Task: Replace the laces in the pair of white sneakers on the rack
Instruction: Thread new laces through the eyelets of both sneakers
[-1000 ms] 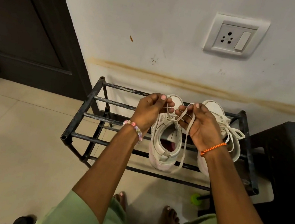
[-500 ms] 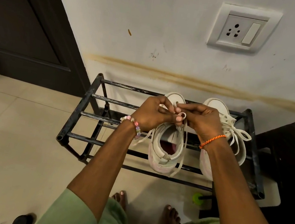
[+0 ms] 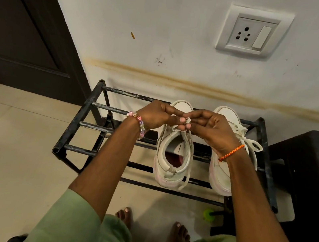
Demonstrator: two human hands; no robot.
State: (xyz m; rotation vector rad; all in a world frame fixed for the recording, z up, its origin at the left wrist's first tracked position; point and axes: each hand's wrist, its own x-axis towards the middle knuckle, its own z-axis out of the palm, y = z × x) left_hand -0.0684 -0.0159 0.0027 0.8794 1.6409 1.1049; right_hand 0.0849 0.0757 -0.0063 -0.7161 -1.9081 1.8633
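Two white sneakers stand side by side on a black metal rack (image 3: 81, 129), toes toward the wall. Over the tongue of the left sneaker (image 3: 171, 160), my left hand (image 3: 155, 116) and my right hand (image 3: 210, 129) meet fingertip to fingertip. Both pinch a small loop of its white lace (image 3: 188, 121). One loose end of that lace (image 3: 186, 178) hangs down the shoe's right side to the heel. The right sneaker (image 3: 221, 173) carries a tied bow (image 3: 250, 142), partly hidden by my right wrist.
A black stool (image 3: 312, 184) stands right of the rack. A small green object (image 3: 208, 214) lies on the tiled floor under the rack's front right corner. A dark door (image 3: 22, 24) is at left, a wall socket (image 3: 253, 33) above. My bare feet stand just before the rack.
My hands were apart a second ago, each holding a lace strand. They have come together over the left sneaker and now pinch a small loop between the fingertips.
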